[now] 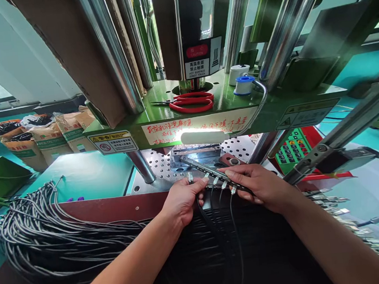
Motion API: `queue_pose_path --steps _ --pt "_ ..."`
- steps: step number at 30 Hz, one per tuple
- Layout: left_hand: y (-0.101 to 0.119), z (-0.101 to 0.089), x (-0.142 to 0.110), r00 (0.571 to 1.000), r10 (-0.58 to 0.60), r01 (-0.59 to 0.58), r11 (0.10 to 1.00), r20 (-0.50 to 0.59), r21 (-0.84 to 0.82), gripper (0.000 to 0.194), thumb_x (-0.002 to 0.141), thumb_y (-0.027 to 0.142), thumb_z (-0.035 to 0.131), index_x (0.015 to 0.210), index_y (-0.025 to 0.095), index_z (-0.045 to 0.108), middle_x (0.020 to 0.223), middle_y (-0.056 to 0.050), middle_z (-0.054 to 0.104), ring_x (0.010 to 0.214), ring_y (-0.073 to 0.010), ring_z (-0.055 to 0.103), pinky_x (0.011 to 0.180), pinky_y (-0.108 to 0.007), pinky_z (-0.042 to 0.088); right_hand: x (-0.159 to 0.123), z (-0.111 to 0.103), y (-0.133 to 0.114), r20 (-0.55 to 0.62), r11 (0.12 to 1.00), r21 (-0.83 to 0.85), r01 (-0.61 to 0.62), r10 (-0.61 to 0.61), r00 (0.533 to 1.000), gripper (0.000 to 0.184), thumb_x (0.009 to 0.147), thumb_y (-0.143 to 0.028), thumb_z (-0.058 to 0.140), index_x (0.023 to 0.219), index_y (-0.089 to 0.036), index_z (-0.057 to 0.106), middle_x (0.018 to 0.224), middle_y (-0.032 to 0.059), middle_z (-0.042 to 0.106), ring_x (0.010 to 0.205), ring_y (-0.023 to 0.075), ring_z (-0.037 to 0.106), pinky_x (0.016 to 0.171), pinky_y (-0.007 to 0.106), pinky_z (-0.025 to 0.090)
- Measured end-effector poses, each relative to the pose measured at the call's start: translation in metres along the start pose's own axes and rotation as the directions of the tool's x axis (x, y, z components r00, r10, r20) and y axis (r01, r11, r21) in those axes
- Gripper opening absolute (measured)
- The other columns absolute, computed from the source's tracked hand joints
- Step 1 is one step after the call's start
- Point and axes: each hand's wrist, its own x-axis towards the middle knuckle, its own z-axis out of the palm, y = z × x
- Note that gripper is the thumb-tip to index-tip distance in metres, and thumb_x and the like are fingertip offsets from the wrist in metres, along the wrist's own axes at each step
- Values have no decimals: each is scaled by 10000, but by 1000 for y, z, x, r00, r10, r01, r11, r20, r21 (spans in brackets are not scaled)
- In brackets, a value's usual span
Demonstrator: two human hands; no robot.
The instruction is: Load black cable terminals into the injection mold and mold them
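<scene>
My right hand (253, 181) is closed around one end of a dark metal bar (198, 165), which slants up to the left toward the press. Several metal cable connectors (224, 184) sit along the bar's near edge, with black cables (233, 218) hanging down from them. My left hand (184, 199) is closed at the bar's left part, fingers and thumb pinching a cable near its connector (190, 177). Behind the bar, the press's metal mould (195, 152) lies under a lit lamp (204, 136). Parts of the fingers on both hands are hidden.
A large bundle of black cables (50, 233) lies at the left. Red-handled scissors (192, 102) and a blue spool (243, 85) rest on the green press plate (159, 113). Metal columns (141, 167) flank the mould. More connector ends (344, 211) lie at the right.
</scene>
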Motion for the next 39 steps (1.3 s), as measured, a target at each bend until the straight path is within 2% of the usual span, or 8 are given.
queue_pose_path --steps 8,12,15,19,22,28,32,39 --pt "0 -1 1 1000 -27 27 999 3 -21 175 705 185 730 674 101 580 568 34 474 443 -36 390 398 -171 300 0 1 2 17 1000 -6 -10 10 1000 552 793 -481 630 1237 -154 602 511 -57 409 388 54 350 296 124 182" --pt "10 -6 -1 996 -83 84 993 15 -85 71 831 145 595 841 84 630 647 4 521 534 -67 505 512 -207 452 0 -7 0 -8 998 65 -25 26 1000 528 776 -463 663 1210 -165 622 590 -28 475 390 38 346 283 118 176" --pt "15 -9 -2 996 -72 67 991 -42 -116 130 857 103 537 951 106 627 642 14 510 562 -80 534 568 -238 493 0 -12 0 -13 995 93 -29 30 999 506 780 -457 666 1205 -185 624 595 -34 467 383 32 336 276 108 167" --pt "12 -10 1 999 -15 11 997 -43 -78 21 814 134 613 815 116 601 646 9 523 542 -70 515 506 -195 450 0 -11 0 15 996 81 -27 26 1000 485 792 -446 659 1195 -177 631 579 -45 442 376 28 332 269 104 178" --pt "11 -9 2 1000 0 -1 999 -26 -41 99 790 138 631 716 109 572 625 9 512 498 -54 470 435 -165 380 0 -10 1 28 998 65 -17 16 999 495 801 -443 652 1209 -164 624 543 -57 409 379 36 341 269 104 191" --pt "11 -7 2 996 -35 39 999 86 -38 111 764 151 640 691 94 577 602 21 483 468 -37 421 404 -148 342 0 -10 2 58 998 56 -7 4 998 494 804 -449 648 1222 -188 618 596 -33 471 389 34 356 274 109 189" --pt "10 -7 3 993 -52 56 998 104 -33 132 750 167 651 670 100 569 580 30 468 456 -34 403 402 -148 333 0 -10 4 65 999 36 -22 19 998 500 812 -457 635 1234 -192 609 638 -8 519 391 32 366 279 110 182" --pt "9 -10 5 993 -43 46 999 109 -28 134 720 158 682 661 97 579 580 24 479 465 -40 413 403 -158 321 0 -11 6 88 1000 14 -17 16 996 509 814 -468 628 1234 -180 607 572 -41 440 387 38 346 278 116 171"
